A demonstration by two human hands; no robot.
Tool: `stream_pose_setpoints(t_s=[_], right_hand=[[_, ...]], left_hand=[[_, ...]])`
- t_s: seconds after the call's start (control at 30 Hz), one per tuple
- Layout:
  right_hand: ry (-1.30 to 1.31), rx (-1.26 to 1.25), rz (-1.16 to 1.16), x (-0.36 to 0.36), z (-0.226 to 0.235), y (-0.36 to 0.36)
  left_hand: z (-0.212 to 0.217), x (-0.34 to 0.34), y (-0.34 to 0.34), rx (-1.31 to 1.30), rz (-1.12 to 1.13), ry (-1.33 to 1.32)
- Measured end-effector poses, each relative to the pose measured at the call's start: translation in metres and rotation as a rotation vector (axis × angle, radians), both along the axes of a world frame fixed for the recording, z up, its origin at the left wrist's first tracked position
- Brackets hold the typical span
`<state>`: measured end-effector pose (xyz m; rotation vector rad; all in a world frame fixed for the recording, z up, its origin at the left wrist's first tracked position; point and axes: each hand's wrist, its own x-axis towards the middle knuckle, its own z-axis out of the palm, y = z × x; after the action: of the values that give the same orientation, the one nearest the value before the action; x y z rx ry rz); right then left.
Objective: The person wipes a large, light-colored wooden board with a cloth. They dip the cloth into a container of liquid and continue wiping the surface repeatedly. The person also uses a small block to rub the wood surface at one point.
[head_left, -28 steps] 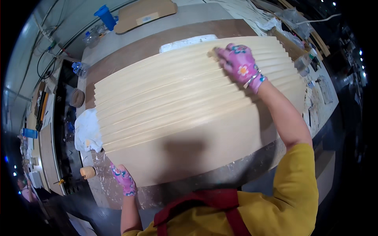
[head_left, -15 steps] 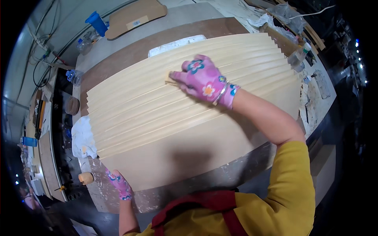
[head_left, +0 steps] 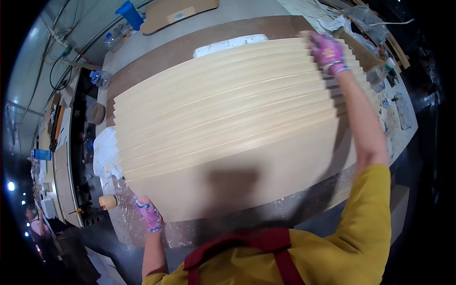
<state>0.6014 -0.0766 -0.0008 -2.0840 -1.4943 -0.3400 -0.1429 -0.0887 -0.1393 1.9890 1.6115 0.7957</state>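
A large pale cream panel (head_left: 228,102) with parallel ridges and a flat near strip (head_left: 266,166) lies across the worktable. My right hand (head_left: 327,50), in a pink flowered glove, is at the panel's far right corner. It is blurred and closed on a small tan pad (head_left: 305,34), pressed to the ridges; the pad's exact kind is unclear. My left hand (head_left: 148,214), gloved alike, is closed at the panel's near left edge, its fingers partly hidden.
The brown board (head_left: 156,69) under the panel carries a white block (head_left: 230,46). A white cloth (head_left: 107,154) and a small tan cylinder (head_left: 108,202) sit left. Plastic bottles (head_left: 380,73), cardboard (head_left: 180,12) and a blue cup (head_left: 129,14) stand around. Another person (head_left: 37,223) is far left.
My right hand has swept with the tan pad from the panel's middle to its far right corner. My left hand stays at the near left edge. The view has shifted slightly.
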Motion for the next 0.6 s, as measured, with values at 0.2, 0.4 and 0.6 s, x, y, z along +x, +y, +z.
stream_pose_setpoints(t_s=[0.2,0.4,0.6], right_hand=[[-0.213,0.23,0.415,-0.124,0.026,-0.001],[-0.411,-0.092,0.233,-0.168,0.013,-0.029],[-0.23,-0.046,-0.19,0.077,-0.008,-0.127]], left_hand=[[0.008,0.023,-0.004,0.082,0.06,-0.206],[-0.003,0.003,-0.013,0.025,0.108,-0.257],[0.034,0.056,0.01,0.19,0.006,-0.091]])
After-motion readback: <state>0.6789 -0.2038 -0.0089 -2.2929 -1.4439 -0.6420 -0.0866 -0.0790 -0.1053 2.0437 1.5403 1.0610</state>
